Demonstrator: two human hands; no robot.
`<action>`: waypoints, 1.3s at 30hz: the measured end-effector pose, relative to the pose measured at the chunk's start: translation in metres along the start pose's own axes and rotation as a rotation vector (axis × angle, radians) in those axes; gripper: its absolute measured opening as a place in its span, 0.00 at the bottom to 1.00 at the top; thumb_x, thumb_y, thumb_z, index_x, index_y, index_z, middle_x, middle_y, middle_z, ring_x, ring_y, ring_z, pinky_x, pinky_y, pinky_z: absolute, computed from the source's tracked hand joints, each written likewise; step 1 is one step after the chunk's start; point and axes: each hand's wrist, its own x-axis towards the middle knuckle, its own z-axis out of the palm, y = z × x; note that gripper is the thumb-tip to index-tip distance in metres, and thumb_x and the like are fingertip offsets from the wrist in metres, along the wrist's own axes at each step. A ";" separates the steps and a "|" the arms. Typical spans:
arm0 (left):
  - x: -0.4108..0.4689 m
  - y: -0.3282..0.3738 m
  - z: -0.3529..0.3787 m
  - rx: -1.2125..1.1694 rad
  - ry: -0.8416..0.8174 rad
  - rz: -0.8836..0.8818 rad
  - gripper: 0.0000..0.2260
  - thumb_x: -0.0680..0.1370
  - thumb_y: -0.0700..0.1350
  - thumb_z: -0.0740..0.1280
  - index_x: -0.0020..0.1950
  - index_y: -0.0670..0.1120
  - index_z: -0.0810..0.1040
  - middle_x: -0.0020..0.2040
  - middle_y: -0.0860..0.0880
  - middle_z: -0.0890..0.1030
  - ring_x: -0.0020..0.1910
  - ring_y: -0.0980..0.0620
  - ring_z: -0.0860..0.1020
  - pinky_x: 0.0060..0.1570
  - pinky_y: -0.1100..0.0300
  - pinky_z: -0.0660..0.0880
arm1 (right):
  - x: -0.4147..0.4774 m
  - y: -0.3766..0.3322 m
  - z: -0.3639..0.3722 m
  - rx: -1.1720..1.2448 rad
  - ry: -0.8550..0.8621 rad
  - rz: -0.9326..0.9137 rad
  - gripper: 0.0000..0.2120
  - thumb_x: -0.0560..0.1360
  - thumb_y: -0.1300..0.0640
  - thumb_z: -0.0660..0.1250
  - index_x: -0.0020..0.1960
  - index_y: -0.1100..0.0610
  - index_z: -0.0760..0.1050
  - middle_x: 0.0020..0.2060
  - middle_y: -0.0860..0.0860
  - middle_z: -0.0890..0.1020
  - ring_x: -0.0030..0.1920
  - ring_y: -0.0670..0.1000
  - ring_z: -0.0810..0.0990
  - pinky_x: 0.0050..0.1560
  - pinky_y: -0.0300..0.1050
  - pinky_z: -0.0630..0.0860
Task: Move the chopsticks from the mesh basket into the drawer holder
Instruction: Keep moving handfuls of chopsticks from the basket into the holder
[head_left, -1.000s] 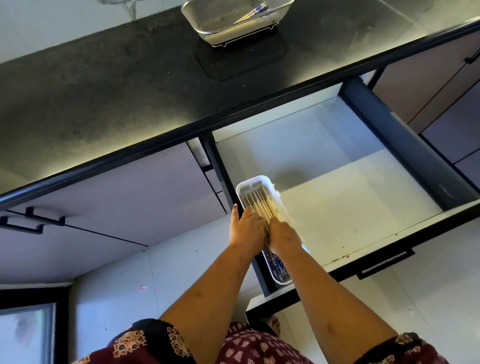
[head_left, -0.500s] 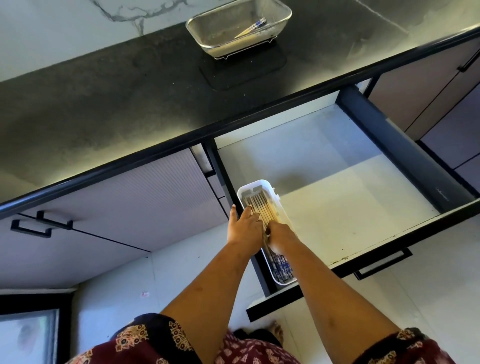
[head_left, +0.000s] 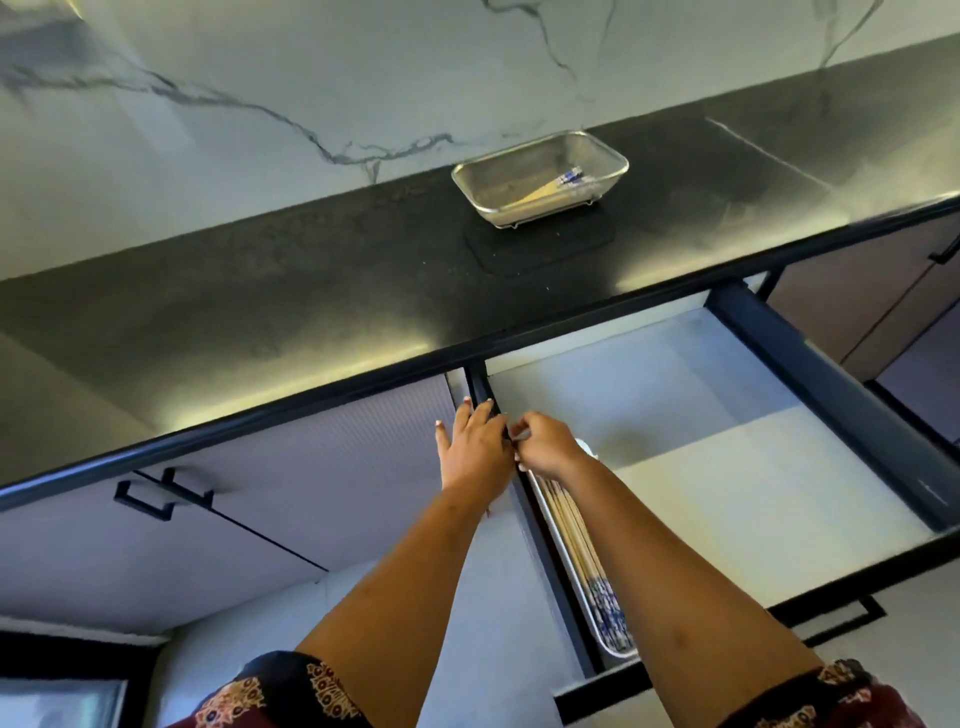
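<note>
A metal mesh basket (head_left: 470, 183) stands on the black counter by the wall, with a few blue-tipped chopsticks (head_left: 555, 186) lying in it. In the open drawer (head_left: 727, 467), a white holder (head_left: 613, 648) lies along the left wall and is filled with several chopsticks (head_left: 574, 535), their blue ends nearest me. My left hand (head_left: 475, 447) is flat with straight fingers over the drawer's left wall. My right hand (head_left: 545, 446) hovers above the holder's far end, fingers loosely curled, nothing visible in it.
A dark mat (head_left: 540, 244) lies under the basket. The black counter edge (head_left: 311, 410) overhangs the drawer. Closed cabinet fronts with black handles (head_left: 156, 499) sit to the left, and the drawer's dark right wall (head_left: 831, 395) rises on the right.
Both hands have lifted off the chopsticks in the holder and moved up toward the counter edge. The camera has tilted upward, bringing the basket and wall into fuller view.
</note>
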 end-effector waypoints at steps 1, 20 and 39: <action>0.005 -0.007 -0.008 -0.022 0.030 -0.001 0.18 0.80 0.47 0.57 0.71 0.52 0.65 0.76 0.50 0.59 0.77 0.49 0.46 0.72 0.39 0.41 | 0.005 -0.011 0.002 0.019 0.002 -0.022 0.11 0.77 0.60 0.61 0.58 0.59 0.74 0.56 0.61 0.80 0.56 0.61 0.79 0.60 0.57 0.75; 0.223 -0.135 -0.146 -0.347 0.091 0.030 0.15 0.77 0.43 0.57 0.59 0.51 0.78 0.62 0.49 0.77 0.66 0.47 0.70 0.67 0.41 0.62 | 0.200 -0.219 0.033 0.254 0.308 0.040 0.08 0.77 0.59 0.60 0.51 0.56 0.77 0.48 0.56 0.80 0.50 0.57 0.79 0.50 0.50 0.77; 0.393 -0.076 -0.169 -0.378 0.007 0.202 0.14 0.77 0.39 0.60 0.60 0.48 0.78 0.60 0.46 0.79 0.59 0.45 0.76 0.66 0.43 0.67 | 0.340 -0.221 -0.126 0.024 0.591 0.094 0.13 0.76 0.67 0.60 0.59 0.62 0.76 0.59 0.60 0.78 0.61 0.59 0.75 0.61 0.48 0.72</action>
